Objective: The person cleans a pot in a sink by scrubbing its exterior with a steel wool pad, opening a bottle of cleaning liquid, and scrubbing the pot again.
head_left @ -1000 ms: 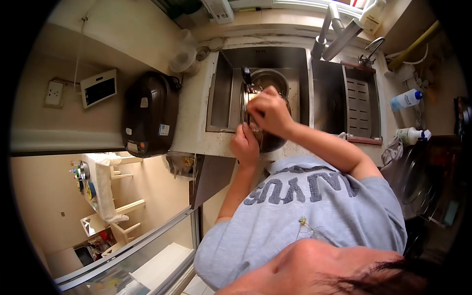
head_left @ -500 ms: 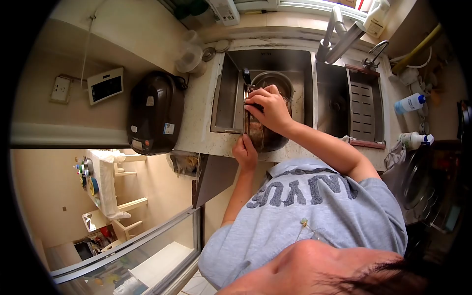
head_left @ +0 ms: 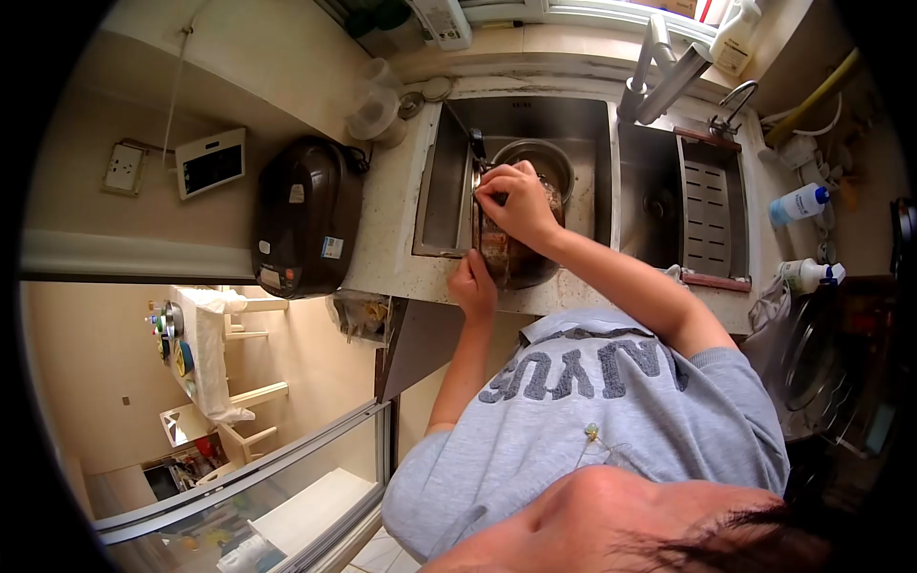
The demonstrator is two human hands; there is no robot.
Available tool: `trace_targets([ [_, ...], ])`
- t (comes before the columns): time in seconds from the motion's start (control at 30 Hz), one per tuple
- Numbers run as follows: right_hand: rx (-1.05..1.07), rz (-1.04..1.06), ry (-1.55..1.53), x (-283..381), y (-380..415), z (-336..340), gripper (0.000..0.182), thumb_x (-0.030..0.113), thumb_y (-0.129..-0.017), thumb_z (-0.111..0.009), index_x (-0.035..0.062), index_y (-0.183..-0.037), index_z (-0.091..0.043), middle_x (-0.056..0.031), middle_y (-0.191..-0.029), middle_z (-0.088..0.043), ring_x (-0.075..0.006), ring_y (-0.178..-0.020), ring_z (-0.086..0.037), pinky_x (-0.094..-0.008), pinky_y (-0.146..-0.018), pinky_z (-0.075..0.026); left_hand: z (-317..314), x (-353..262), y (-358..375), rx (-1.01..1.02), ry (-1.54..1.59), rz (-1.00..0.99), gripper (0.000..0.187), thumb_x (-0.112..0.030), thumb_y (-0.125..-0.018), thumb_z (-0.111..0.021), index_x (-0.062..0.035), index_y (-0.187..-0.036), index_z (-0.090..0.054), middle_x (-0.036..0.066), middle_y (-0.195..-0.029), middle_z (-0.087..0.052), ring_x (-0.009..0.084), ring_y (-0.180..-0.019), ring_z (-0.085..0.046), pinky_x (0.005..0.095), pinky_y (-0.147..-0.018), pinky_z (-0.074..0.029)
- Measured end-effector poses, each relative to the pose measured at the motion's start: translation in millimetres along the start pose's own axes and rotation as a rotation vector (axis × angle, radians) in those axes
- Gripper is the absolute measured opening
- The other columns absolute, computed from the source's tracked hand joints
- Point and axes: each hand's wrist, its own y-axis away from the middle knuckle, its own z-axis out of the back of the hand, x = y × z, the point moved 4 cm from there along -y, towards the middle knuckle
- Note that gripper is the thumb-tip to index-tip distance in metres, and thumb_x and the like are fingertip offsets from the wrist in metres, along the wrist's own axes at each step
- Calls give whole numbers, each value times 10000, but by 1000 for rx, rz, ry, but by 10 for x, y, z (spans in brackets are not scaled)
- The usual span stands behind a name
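Observation:
A dark brown, stained pot (head_left: 521, 265) is tipped on its side at the front edge of the left sink basin. A black handle (head_left: 477, 143) sticks out at its far end. My left hand (head_left: 473, 284) is closed on the near end of the pot, by its rim. Across the pot lies my right hand (head_left: 521, 202), its fingers pinched together against the left edge. Whatever those fingers hold, if anything, is hidden. Behind the pot, a round metal bowl (head_left: 564, 170) sits in the basin, partly covered by the pot and hand.
Right of the basin is a second sink with a slotted drain tray (head_left: 705, 210). A faucet (head_left: 659, 81) stands behind it. A dark rice cooker (head_left: 308, 215) is on the left counter, near clear plastic containers (head_left: 373, 113). Bottles (head_left: 798, 203) stand at the right.
My right hand has shifted slightly along the pot's left edge, its fingers still pinched. My left hand keeps its hold, a little higher in view.

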Motion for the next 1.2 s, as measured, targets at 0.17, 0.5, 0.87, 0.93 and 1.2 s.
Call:
trace_targets([
  [0.17,78,325,119,268,314,21,41,45,-652,-666,67,-687,-668,3,-815,-631,-222,-818,-519,-302,-735,-458,14,-114,-17,-25,4,8,378,-191,-927,-459,18,-612,-472,132,-469,-403,205,-387,-356,354,-404,-286],
  [0.5,152,390,200,316,305,9,32,56,-646,-664,67,-676,-667,5,-824,-643,-224,-799,-521,-321,-703,-460,-29,-44,44,-25,77,89,427,-249,-944,-426,16,-609,-424,76,-491,-363,125,-478,-316,324,-435,-278],
  [0.87,64,172,77,194,19,19,26,55,-636,-638,70,-617,-648,0,-770,-631,-228,-762,-508,-315,-669,-462,7,-36,25,2,7,-18,415,-222,-944,-430,18,-606,-440,84,-464,-366,130,-432,-332,341,-409,-252],
  [0.93,57,230,112,209,29,-32,24,61,-636,-639,67,-613,-645,5,-788,-631,-224,-764,-512,-324,-668,-462,25,-21,49,3,-39,-35,411,-218,-945,-427,16,-607,-442,84,-463,-365,126,-432,-330,341,-407,-252],
  [1.2,31,166,67,199,33,-10,35,37,-648,-650,71,-655,-652,-14,-794,-641,-239,-740,-522,-321,-647,-452,38,-46,37,17,29,15,409,-218,-948,-419,13,-613,-452,81,-466,-373,124,-436,-313,339,-404,-248],
])
